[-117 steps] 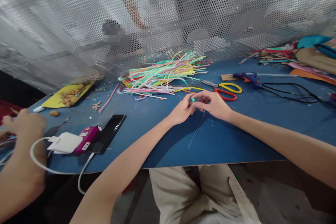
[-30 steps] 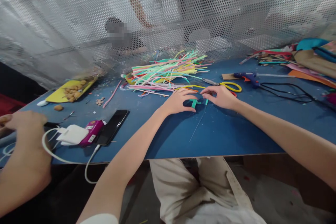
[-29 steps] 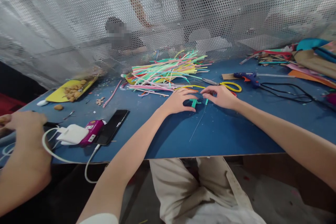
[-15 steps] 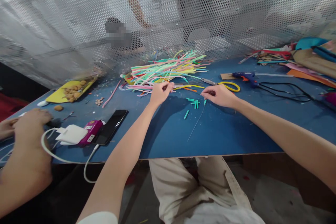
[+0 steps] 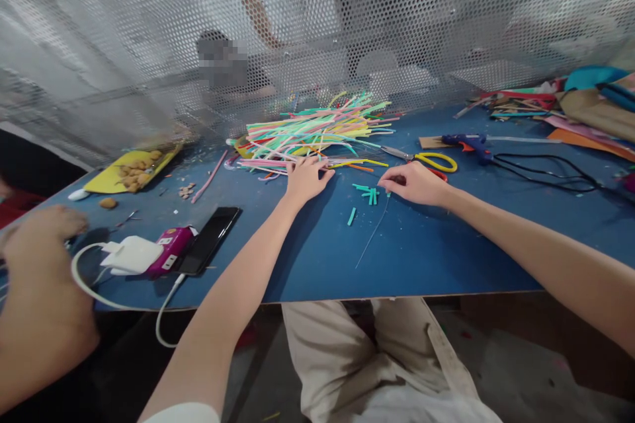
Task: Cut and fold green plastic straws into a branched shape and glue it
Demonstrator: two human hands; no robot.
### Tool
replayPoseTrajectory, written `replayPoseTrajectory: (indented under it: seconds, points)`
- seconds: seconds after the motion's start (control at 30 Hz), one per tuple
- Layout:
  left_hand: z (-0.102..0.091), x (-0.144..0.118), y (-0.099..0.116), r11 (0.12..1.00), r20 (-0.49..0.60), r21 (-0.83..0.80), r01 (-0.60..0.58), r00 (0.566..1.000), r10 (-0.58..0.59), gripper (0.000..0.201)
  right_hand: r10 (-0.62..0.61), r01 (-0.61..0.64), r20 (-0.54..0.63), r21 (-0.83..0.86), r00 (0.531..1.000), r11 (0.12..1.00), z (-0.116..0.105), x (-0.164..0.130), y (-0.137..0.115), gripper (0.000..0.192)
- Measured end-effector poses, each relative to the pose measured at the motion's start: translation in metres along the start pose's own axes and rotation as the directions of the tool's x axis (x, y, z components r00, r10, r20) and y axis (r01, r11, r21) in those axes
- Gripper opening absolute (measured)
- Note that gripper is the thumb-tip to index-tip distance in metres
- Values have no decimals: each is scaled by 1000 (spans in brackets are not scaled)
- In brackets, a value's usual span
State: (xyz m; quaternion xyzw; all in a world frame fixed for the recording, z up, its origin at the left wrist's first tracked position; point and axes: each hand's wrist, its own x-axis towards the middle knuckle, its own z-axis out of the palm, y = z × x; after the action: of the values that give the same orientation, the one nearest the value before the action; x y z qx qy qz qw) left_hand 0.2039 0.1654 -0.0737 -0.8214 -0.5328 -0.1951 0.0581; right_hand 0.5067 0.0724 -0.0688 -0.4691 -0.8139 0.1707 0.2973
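My left hand [image 5: 306,178] lies palm down with fingers spread, its fingertips over the front strands of a pile of pastel chenille stems [image 5: 317,129]. My right hand [image 5: 407,182] is closed in a pinch at the upper end of a thin wire [image 5: 373,232]. The wire slants down toward the table's front edge, and a small green piece shows on it just under my fingers. Short green cut pieces [image 5: 370,194] lie in a loose cluster between my hands, with a single green piece [image 5: 352,217] nearer to me. Behind my right hand rest scissors [image 5: 434,160] with yellow handles.
A blue glue gun [image 5: 469,142] with a black cord lies at the right. At the left are a phone [image 5: 214,238], a purple power strip [image 5: 171,248], a white charger [image 5: 131,256] and a yellow tray [image 5: 106,175] of brown lumps. Another person's hand [image 5: 49,228] is far left.
My left hand has gone from closed fingers to spread ones over the stems. My right hand keeps its pinch, almost still. The other person's hand at the left has shifted.
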Motion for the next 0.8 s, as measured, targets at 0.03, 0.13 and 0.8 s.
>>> replayPoseTrajectory:
  seconds: [0.03, 0.13, 0.8]
  points:
    - [1, 0, 1, 1000, 6, -3, -6, 1000, 6, 40, -2, 2, 12, -1, 1000, 1000, 0, 0, -1, 24]
    - [2, 3, -3, 997, -77, -77, -18, 997, 12, 36, -1, 1, 29, 3, 1000, 1000, 0, -1, -3, 24]
    - [-29, -38, 94, 653, -150, -719, -240, 970, 192, 22, 163, -48, -246, 416, 955, 908, 14, -4, -31, 29]
